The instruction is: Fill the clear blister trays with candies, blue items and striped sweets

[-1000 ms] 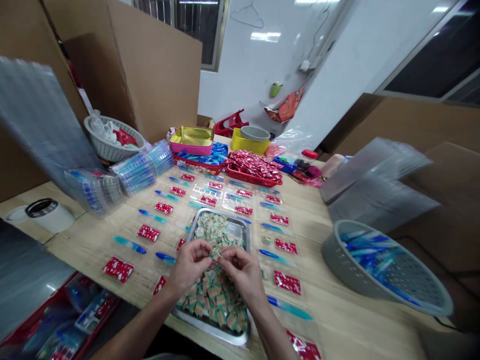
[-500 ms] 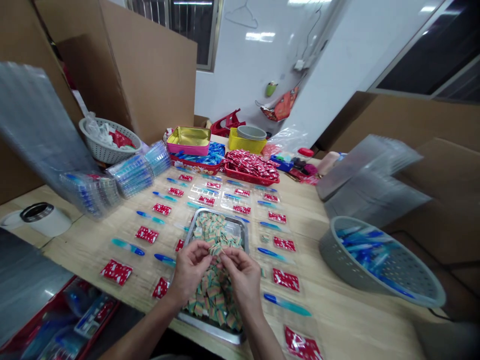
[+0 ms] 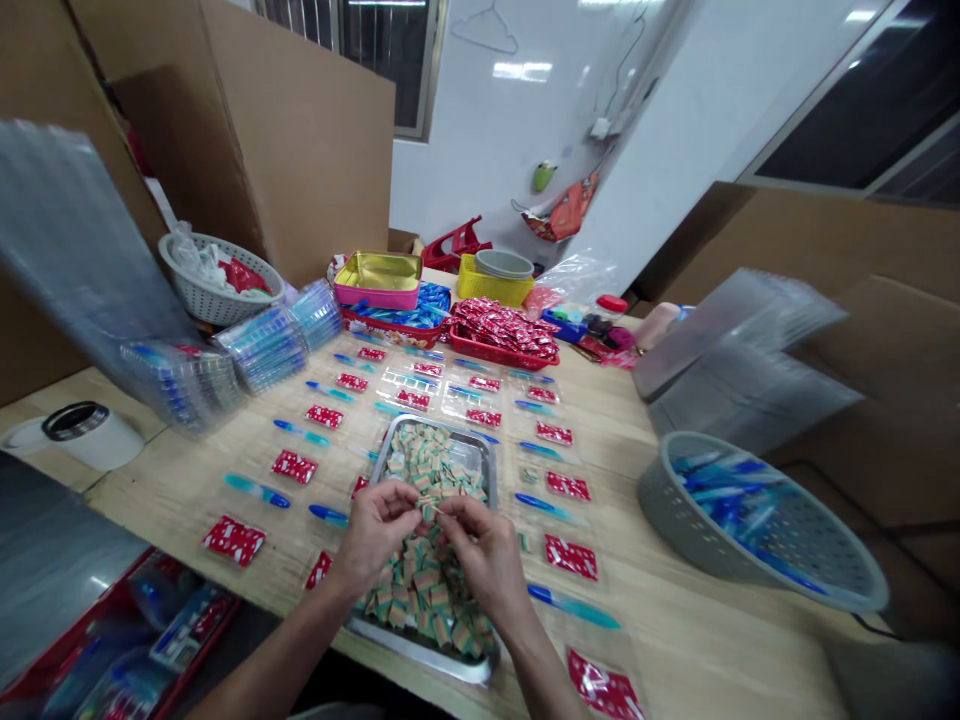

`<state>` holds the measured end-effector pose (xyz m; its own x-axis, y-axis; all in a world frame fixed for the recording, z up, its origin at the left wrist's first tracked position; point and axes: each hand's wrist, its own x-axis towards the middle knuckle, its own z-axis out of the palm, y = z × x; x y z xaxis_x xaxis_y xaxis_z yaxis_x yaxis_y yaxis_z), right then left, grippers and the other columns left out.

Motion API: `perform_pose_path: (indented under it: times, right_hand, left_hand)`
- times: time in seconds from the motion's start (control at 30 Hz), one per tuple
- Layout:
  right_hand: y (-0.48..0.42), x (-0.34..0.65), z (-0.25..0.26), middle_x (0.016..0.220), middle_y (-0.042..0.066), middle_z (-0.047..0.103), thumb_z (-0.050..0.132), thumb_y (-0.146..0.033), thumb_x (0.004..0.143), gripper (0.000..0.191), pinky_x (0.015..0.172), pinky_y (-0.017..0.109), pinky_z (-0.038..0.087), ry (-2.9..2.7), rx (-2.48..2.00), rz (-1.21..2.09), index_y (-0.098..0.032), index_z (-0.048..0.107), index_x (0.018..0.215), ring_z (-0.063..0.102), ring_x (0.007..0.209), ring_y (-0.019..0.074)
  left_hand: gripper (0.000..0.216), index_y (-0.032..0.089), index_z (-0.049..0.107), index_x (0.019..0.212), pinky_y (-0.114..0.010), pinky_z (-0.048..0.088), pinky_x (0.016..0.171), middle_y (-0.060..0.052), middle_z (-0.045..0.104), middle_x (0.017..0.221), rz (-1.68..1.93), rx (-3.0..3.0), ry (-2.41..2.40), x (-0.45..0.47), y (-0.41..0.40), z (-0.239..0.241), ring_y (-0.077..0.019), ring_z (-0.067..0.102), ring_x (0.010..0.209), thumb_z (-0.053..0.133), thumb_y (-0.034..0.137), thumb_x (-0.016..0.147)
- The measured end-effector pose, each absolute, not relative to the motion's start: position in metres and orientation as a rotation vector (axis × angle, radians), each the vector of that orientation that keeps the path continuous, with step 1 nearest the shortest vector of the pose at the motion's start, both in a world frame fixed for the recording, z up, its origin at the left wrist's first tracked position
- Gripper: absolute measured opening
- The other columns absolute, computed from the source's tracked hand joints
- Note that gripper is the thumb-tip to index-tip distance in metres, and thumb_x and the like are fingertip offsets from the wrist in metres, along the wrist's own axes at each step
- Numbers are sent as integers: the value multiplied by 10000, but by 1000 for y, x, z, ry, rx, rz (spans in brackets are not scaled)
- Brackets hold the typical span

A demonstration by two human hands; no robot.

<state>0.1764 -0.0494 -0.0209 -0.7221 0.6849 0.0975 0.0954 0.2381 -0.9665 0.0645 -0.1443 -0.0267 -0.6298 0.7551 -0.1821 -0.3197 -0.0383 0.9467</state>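
A metal tray (image 3: 480,455) full of small striped pieces (image 3: 427,590), green and tan, lies in front of me in the head view. Above its middle, my left hand (image 3: 381,525) and my right hand (image 3: 480,545) face each other with closed fingertips. Each pinches at small striped pieces, and the exact number is too small to tell. Around the tray lie clear plastic trays, many with a red dotted packet (image 3: 571,556) and a blue pen (image 3: 574,606). Striped pieces (image 3: 529,474) also sit in a clear tray on the right.
At the right stands a grey basket (image 3: 652,500) of blue pens. A red tray (image 3: 517,360) of packets and a pink tin (image 3: 379,297) are at the back. Stacked filled clear trays (image 3: 262,350) and a white cup (image 3: 97,445) are on the left.
My hands have drawn slightly apart above the tray, and the fingertips show more of a piece between them. The surrounding things have stayed put.
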Motion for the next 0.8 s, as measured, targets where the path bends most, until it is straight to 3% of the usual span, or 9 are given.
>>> perform_pose_path:
  times: [0.17,0.33,0.43,0.57,0.8]
  right_hand:
    - [-47,176,-14,933,48,680,576,-173,788,114,756,303,473,-2137,-551,1330,-225,662,734,620,869,214]
    - [-47,178,-18,887,36,646,597,-140,754,90,677,276,466,-2123,-554,1415,-214,617,801,593,762,182]
    - [-48,183,-19,823,4,617,628,-134,722,221,624,253,447,-2124,-565,1511,-220,600,923,560,689,160]
    - [-53,190,-21,708,-17,580,590,-75,719,169,614,247,403,-2275,-512,1433,-216,621,808,532,655,151]
    - [-66,194,-32,767,5,586,538,13,682,254,681,268,396,-2458,-485,1302,-201,602,802,542,758,175]
  left_hand:
    - [176,141,638,747,-243,523,610,7,666,637,1776,480,1428,67,-146,-29,-128,626,583,710,180,591]
    - [154,148,638,770,-234,505,642,-6,676,700,1748,589,1454,67,-148,-38,-136,636,653,688,160,625]
    - [130,152,658,795,-233,489,654,-19,677,731,1670,747,1543,65,-154,-40,-141,628,678,629,146,668]
    - [164,163,675,790,-220,448,601,-5,631,686,1468,1015,1772,67,-167,-36,-133,577,631,568,107,679]
    - [260,170,633,760,-209,416,575,25,568,653,1261,1133,1985,78,-181,-34,-118,547,598,492,11,609]
